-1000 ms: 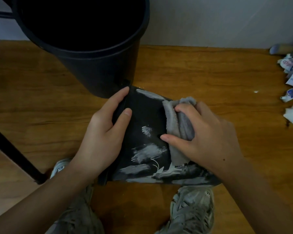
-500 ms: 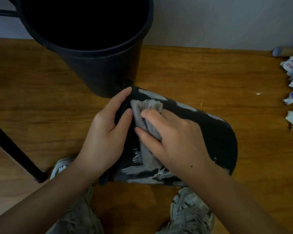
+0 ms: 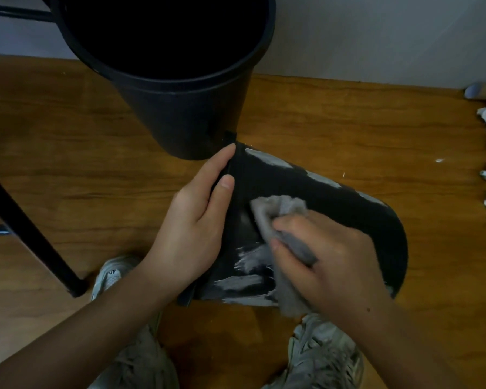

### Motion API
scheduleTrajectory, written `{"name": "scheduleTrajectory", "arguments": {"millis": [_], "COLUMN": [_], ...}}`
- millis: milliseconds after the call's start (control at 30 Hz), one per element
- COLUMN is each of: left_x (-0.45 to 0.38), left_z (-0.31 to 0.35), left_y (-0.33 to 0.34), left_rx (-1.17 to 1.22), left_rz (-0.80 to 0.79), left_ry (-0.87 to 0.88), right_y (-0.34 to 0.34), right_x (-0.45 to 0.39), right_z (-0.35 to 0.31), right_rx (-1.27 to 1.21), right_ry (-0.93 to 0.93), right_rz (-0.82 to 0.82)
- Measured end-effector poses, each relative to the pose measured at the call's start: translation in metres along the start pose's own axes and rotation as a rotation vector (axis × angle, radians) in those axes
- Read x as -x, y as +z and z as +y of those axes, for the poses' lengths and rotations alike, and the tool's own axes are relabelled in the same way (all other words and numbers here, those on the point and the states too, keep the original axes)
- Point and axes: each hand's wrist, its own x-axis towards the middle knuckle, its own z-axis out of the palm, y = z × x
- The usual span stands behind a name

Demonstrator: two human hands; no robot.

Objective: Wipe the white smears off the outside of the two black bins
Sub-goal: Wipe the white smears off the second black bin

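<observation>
Head view: one black bin (image 3: pixel 306 192) lies on its side on the wooden floor (image 3: pixel 68 164), its end touching the upright black bin (image 3: pixel 180 108) behind it; the left hand (image 3: pixel 197 220) curls over its near edge to steady it, and the right hand (image 3: pixel 328 259) grips a bunched grey cloth (image 3: pixel 281 217) pressed to the wall. White smears (image 3: pixel 250 259) remain beside the cloth, along the lower edge and on the far upper side. Judged light, thin-walled and prone to roll, with a smooth wall, so the rim edge seems the best hold; the cloth is soft.
</observation>
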Motion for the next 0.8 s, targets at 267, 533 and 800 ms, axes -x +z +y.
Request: {"name": "scheduleTrajectory", "arguments": {"millis": [267,533,800], "left_x": [-0.001,-0.003,-0.001], "left_z": [-0.005,-0.003,-0.002], "left_y": [-0.003,-0.002,0.000], "left_rx": [0.009,-0.003,0.006], "left_rz": [-0.034,-0.014,-0.004], "left_ry": [-0.002,0.002,-0.023], "right_y": [0.010,0.000,0.000], "right_x": [-0.009,-0.011,0.007], "right_z": [-0.024,-0.018,-0.008], "right_rx": [0.026,0.015,-0.005], "right_ry": [0.005,0.107,0.160], "right_rz": [-0.061,0.008,0.028]}}
